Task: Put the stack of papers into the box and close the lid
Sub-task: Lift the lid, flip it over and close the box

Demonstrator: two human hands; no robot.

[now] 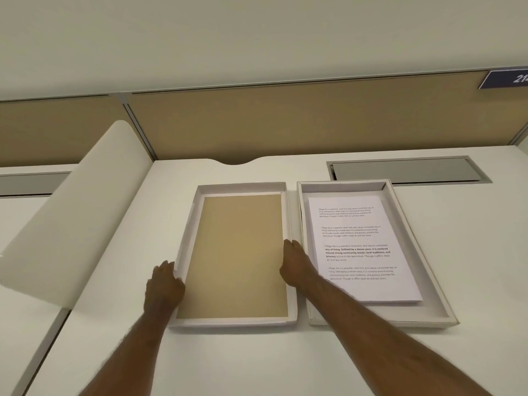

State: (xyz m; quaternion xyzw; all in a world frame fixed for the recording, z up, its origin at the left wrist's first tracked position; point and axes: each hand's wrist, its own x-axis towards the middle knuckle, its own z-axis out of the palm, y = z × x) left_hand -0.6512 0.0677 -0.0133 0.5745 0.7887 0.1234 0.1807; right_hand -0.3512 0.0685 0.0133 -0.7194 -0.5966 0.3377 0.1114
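Two shallow white trays lie side by side on the desk. The right one is the box (428,281); a stack of printed papers (360,247) lies flat inside it. The left one is the lid (237,187), upside down, with a tan cardboard inside. My left hand (163,284) grips the lid's left wall. My right hand (294,264) grips its right wall, between lid and box. My right forearm crosses the box's near left corner and hides part of the papers.
A white desk (257,361) carries both trays. A grey cable hatch (405,170) sits behind the box. A tan partition (285,121) closes the back. A curved white divider panel (74,212) rises on the left. A blue number plate (508,78) hangs at the far right.
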